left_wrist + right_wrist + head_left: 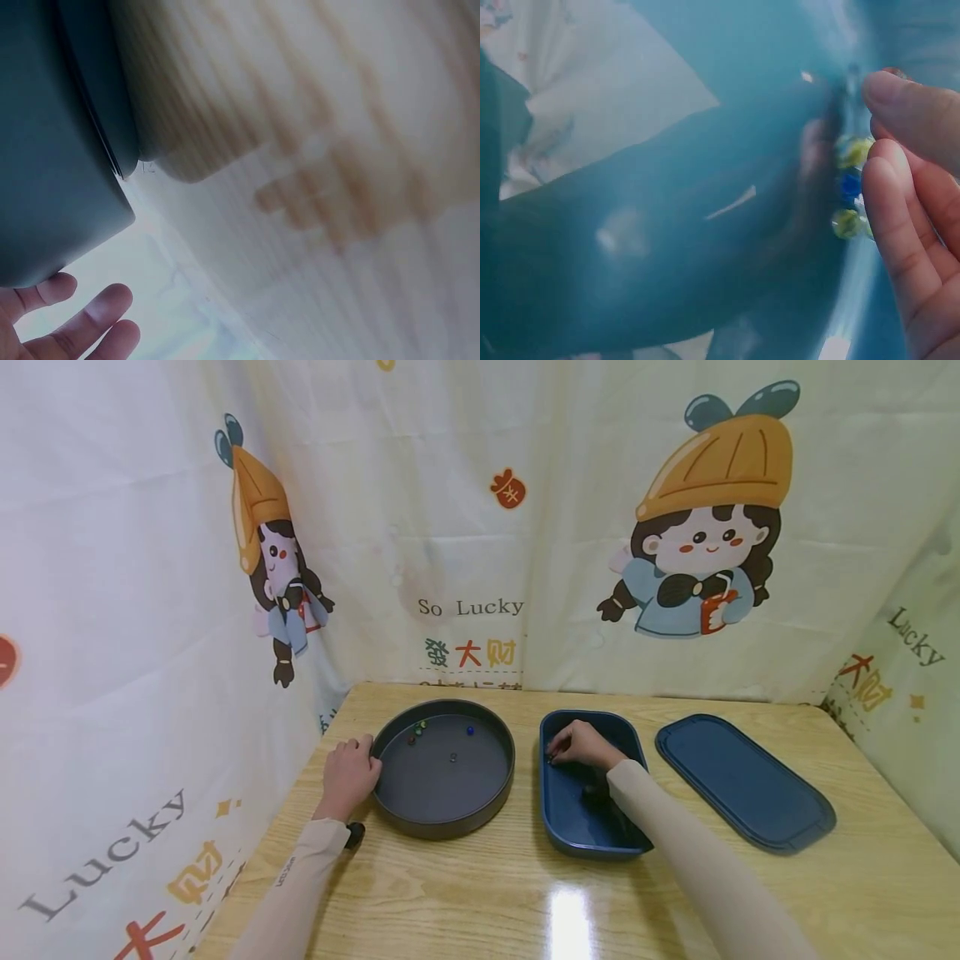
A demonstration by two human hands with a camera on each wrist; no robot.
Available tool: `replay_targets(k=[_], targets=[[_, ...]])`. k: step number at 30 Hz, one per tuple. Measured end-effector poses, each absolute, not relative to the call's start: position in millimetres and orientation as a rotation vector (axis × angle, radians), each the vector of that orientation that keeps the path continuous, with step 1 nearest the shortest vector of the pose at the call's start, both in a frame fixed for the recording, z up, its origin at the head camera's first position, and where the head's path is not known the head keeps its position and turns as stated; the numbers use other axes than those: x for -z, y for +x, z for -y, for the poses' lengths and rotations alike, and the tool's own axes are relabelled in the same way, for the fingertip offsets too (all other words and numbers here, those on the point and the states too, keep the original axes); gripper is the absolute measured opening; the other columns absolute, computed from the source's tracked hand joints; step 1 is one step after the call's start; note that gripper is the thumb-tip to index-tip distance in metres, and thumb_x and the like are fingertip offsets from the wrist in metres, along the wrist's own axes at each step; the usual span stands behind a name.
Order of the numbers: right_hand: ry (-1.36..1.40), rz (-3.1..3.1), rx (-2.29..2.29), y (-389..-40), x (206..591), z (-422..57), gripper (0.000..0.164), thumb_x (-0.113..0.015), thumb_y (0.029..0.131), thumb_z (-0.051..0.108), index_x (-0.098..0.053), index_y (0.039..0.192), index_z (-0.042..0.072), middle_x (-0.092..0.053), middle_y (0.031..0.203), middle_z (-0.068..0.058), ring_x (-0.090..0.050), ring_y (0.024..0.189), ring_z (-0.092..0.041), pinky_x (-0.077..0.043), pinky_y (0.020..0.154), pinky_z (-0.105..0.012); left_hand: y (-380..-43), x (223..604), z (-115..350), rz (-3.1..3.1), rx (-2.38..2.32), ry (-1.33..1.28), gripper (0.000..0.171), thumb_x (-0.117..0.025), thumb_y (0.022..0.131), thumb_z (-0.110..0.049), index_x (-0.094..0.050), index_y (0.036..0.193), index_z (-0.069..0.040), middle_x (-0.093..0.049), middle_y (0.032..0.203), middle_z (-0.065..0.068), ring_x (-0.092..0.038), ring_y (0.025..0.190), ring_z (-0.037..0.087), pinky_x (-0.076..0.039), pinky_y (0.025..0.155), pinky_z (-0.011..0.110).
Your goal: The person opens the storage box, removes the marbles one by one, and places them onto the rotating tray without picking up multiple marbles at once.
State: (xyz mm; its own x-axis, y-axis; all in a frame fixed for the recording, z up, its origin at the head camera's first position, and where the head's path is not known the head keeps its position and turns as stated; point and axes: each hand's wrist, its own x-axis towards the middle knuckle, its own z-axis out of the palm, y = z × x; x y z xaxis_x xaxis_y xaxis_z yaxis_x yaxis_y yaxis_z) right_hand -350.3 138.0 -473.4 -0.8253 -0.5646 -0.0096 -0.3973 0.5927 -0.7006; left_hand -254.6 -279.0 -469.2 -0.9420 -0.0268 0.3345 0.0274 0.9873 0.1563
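At the left, my left hand (351, 777) holds the side of a dark round pan (442, 828) at its rim. In the left wrist view its fingers (101, 311) show beside the pan's outer wall (60, 150). Small glass marbles lie in the pan, among them a blue marble (470, 731), a clear one and some green ones. Inside a blue rectangular container (558, 827), my right hand (587, 746) pinches a small reddish-brown marble (898, 73) between thumb and fingertips. Beyond those fingers sit another blue marble (850, 184) and a yellow-green marble (847, 223), along the container wall.
A flat blue lid (742, 781) lies on the wooden table (450, 893) to the right of the container. Printed curtains (562, 527) hang behind and at both sides of the table. The pan and container stand side by side with a gap between.
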Motion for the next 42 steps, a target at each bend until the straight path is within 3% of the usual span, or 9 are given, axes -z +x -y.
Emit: replay_targets(k=[21,31,42], targets=[[-0.861,-2.637,1.122,-364,407,-147,0.013,-0.074,0.078,0.009,-0.074,0.089,0.004,-0.073,0.087,-0.010,-0.064,0.070,-0.007,-0.052,0.068,-0.022,-256,471,282,2.766,0.228,-0.045,0.027,-0.052,0.085,-0.013,-0.055,0.109,-0.001,-0.058,0.087,0.021,-0.050,0.074,0.035,-0.044,0.068,0.048],[-0.925,-2.615,1.129,-366,378,-99,0.012,-0.073,0.079,0.008,-0.075,0.090,0.003,-0.073,0.088,-0.012,-0.067,0.073,-0.010,-0.055,0.071,-0.028,-259,474,285,2.750,0.222,-0.046,0.030,-0.053,0.085,-0.014,-0.056,0.112,-0.002,-0.060,0.089,0.021,-0.053,0.077,0.036,-0.045,0.070,0.049],[-1.029,-2.543,1.163,-366,385,-35,0.013,-0.073,0.078,0.005,-0.074,0.091,0.002,-0.073,0.090,-0.011,-0.068,0.076,-0.013,-0.055,0.073,-0.026,-260,473,284,2.748,0.192,-0.048,0.032,-0.055,0.084,-0.014,-0.057,0.114,-0.002,-0.060,0.091,0.021,-0.053,0.077,0.036,-0.045,0.071,0.049]])
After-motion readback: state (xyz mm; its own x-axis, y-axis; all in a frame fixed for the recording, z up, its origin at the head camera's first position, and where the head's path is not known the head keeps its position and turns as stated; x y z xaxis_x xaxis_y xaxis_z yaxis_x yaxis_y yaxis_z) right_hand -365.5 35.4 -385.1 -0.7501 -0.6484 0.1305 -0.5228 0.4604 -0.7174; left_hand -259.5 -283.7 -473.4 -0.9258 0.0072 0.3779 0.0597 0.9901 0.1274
